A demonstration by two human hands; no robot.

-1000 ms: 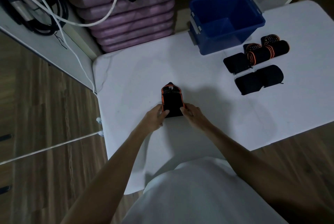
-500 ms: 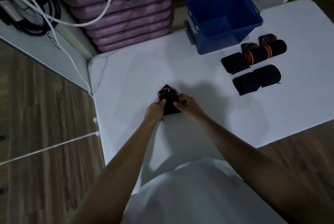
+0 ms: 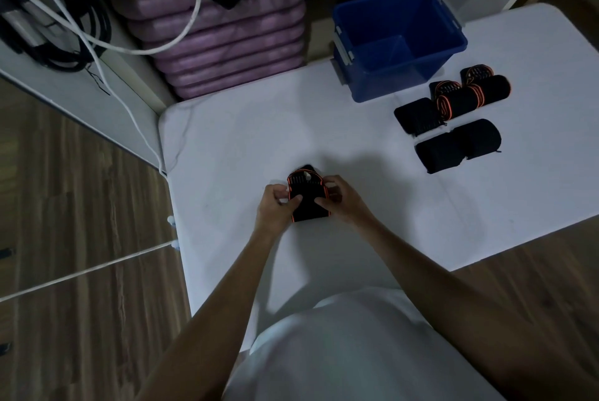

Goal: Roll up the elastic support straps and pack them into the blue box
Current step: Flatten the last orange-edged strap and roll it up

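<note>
White table (image 3: 227,141): both hands (image 3: 275,206) (image 3: 346,203) pinch a half-rolled strap (image 3: 308,199), finished rolls (image 3: 453,118) wait beside the box (image 3: 398,41), seemingly empty.

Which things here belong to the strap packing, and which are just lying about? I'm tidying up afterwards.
Job: strap in hand, held by left hand and right hand; rolled straps; blue box.
Lying about: purple mats, white cable, black cords.
</note>
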